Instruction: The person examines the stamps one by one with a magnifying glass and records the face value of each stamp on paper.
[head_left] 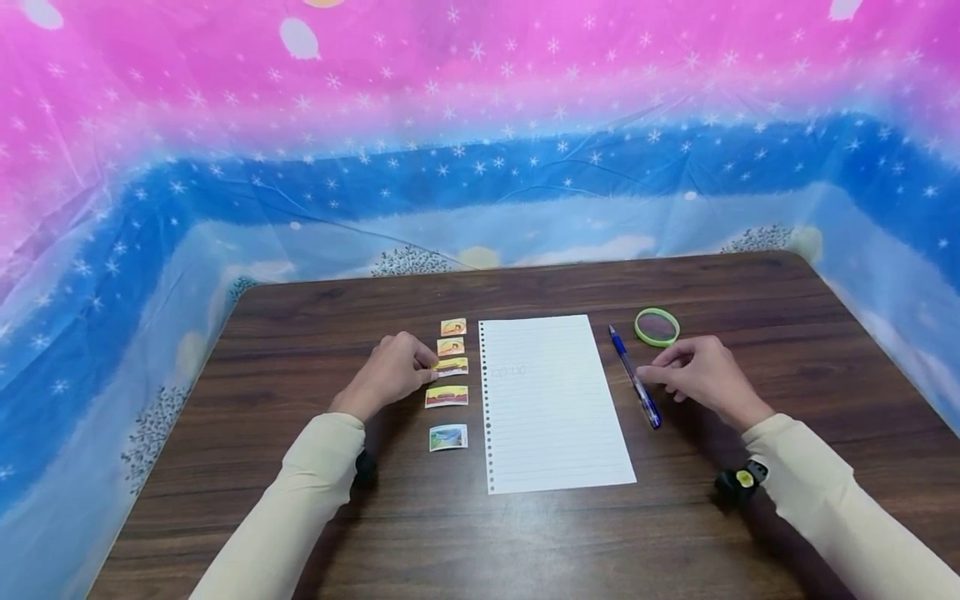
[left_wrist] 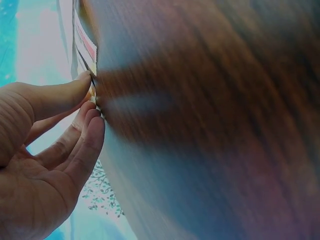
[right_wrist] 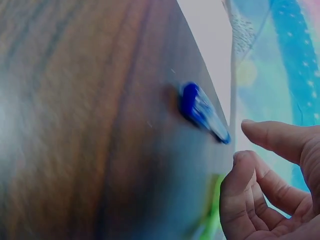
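My left hand point(head_left: 386, 373) pinches the left edge of a yellow-and-red postage stamp point(head_left: 454, 366), third from the top in a column of stamps. In the left wrist view its thumb point(left_wrist: 65, 97) and fingers meet low at the table surface. Just below lies a similar yellow-and-red stamp point(head_left: 447, 397). My right hand point(head_left: 705, 375) hovers beside a blue pen point(head_left: 636, 379), holding nothing. Its thumb and index finger stand apart in the right wrist view, with the pen point(right_wrist: 202, 112) beyond them. Between the hands lies a lined sheet of punched paper point(head_left: 555, 417) with faint writing.
Two orange stamps point(head_left: 453, 327) top the column; a green-blue landscape stamp point(head_left: 448, 437) lies at its bottom. A round lens with a green rim point(head_left: 657, 342) sits behind my right hand. The brown wooden table point(head_left: 300, 333) meets a pink-and-blue cloth backdrop point(head_left: 480, 167).
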